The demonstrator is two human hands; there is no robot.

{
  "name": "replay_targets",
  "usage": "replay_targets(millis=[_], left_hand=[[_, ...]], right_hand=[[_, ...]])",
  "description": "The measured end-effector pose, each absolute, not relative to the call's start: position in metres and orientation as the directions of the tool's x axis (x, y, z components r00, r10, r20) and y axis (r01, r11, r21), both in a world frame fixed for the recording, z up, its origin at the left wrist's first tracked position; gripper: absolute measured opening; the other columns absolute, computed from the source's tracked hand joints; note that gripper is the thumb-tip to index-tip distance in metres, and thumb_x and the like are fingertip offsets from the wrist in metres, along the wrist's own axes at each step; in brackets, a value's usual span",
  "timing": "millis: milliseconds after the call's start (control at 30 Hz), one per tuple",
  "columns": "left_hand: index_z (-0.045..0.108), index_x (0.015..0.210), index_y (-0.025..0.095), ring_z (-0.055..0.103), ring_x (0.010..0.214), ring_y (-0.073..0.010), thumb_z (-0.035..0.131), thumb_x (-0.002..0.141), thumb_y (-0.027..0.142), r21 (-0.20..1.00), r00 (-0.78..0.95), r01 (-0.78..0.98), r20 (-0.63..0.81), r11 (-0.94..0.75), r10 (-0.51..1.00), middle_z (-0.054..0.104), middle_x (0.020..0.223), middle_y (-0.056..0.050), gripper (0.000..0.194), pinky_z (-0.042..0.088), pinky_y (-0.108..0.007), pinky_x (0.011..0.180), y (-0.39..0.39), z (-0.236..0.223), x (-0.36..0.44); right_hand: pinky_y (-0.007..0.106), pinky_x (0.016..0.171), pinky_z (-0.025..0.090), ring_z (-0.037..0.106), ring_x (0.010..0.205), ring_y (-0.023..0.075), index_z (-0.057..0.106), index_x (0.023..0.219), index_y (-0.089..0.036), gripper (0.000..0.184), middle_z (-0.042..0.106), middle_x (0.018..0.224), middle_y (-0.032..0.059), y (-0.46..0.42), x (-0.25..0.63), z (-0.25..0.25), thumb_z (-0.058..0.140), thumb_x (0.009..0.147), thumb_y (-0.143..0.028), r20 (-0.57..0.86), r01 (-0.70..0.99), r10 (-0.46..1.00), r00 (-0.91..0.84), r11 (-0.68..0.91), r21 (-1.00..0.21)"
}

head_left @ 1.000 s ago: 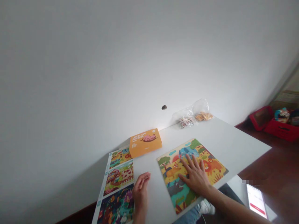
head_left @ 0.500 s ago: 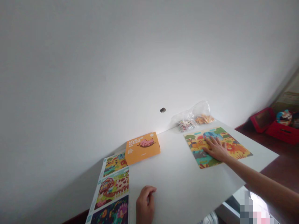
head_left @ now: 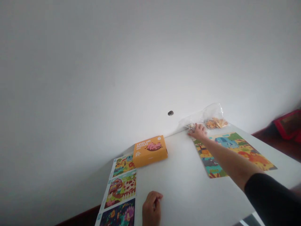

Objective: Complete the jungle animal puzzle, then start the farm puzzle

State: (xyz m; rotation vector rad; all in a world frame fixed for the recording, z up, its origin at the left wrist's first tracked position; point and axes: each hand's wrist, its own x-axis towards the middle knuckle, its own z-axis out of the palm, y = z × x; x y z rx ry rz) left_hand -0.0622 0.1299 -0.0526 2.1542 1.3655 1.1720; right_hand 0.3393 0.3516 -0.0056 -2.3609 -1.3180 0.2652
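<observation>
My right hand point(head_left: 198, 131) reaches across the table to a clear plastic bag of puzzle pieces point(head_left: 191, 126) by the wall, its fingers curled over the bag. A second clear bag point(head_left: 215, 123) with orange pieces sits just to the right. Under my forearm lies a savanna puzzle picture point(head_left: 227, 142) with an elephant and lions, partly covered by the arm. My left hand point(head_left: 151, 208) rests at the near side of the table, fingers curled in, with nothing visible in them.
An orange puzzle box point(head_left: 150, 152) stands at the back left of the white table point(head_left: 178, 188). It overlaps a sheet with three pictures point(head_left: 121, 188) along the left edge. The wall point(head_left: 141, 78) rises directly behind. A red case point(head_left: 290, 124) is on the floor at right.
My right hand has left the savanna picture and moved back and left onto the bag of puzzle pieces. My left hand stays curled on the table. The view has shifted slightly.
</observation>
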Motion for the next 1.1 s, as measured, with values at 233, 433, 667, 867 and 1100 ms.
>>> replay_targets(millis=[233,433,667,867,1100], left_hand=[[0.067,0.078,0.022,0.068,0.072,-0.0174,0.049,0.087,0.019,0.655,0.240,0.566,0.451,-0.501,0.860,0.069,0.075,-0.003,0.021,0.055,-0.023,0.066,0.134,-0.055,-0.067],[0.069,0.079,0.023,0.070,0.075,-0.0192,0.051,0.087,0.024,0.655,0.241,0.596,0.405,-0.464,0.882,0.071,0.079,-0.004,0.021,0.057,-0.024,0.068,0.136,-0.060,-0.069],[0.069,0.079,0.023,0.070,0.073,-0.0184,0.052,0.083,0.021,0.635,0.224,0.611,0.434,-0.473,0.873,0.071,0.078,-0.002,0.018,0.057,-0.023,0.067,0.137,-0.060,-0.067],[0.069,0.080,0.023,0.069,0.074,-0.0180,0.051,0.084,0.020,0.658,0.201,0.604,0.420,-0.449,0.885,0.070,0.079,-0.002,0.019,0.056,-0.023,0.067,0.133,-0.055,-0.063],[0.065,0.075,0.021,0.066,0.070,-0.0177,0.048,0.087,0.022,0.698,0.188,0.589,0.373,-0.408,0.909,0.067,0.075,-0.003,0.020,0.055,-0.025,0.066,0.131,-0.050,-0.059]], right_hand=[[0.080,0.101,-0.006,-0.006,0.145,0.0509,0.034,0.152,-0.028,0.089,0.007,0.164,0.0158,0.234,0.324,-0.058,0.038,0.080,-0.081,0.056,0.821,0.834,0.549,-0.526,-0.222],[0.083,0.098,0.005,0.006,0.147,0.0460,0.024,0.154,-0.040,0.084,0.014,0.164,0.0084,0.166,0.390,-0.067,0.029,0.082,-0.082,0.084,0.875,0.875,0.477,-0.464,-0.138],[0.081,0.101,0.008,0.009,0.146,0.0475,0.028,0.154,-0.037,0.084,0.017,0.163,0.0098,0.189,0.421,-0.055,0.032,0.083,-0.082,0.072,0.917,0.918,0.389,-0.378,-0.128],[0.076,0.106,0.003,0.009,0.146,0.0464,0.033,0.152,-0.026,0.092,0.021,0.161,0.0149,0.194,0.413,-0.062,0.032,0.081,-0.084,0.113,0.908,0.904,0.413,-0.399,-0.126],[0.059,0.112,0.022,0.017,0.145,0.0427,0.021,0.153,-0.015,0.101,0.020,0.158,0.0220,0.289,0.382,-0.018,0.051,0.079,-0.076,0.174,0.892,0.894,0.413,-0.358,-0.277]])
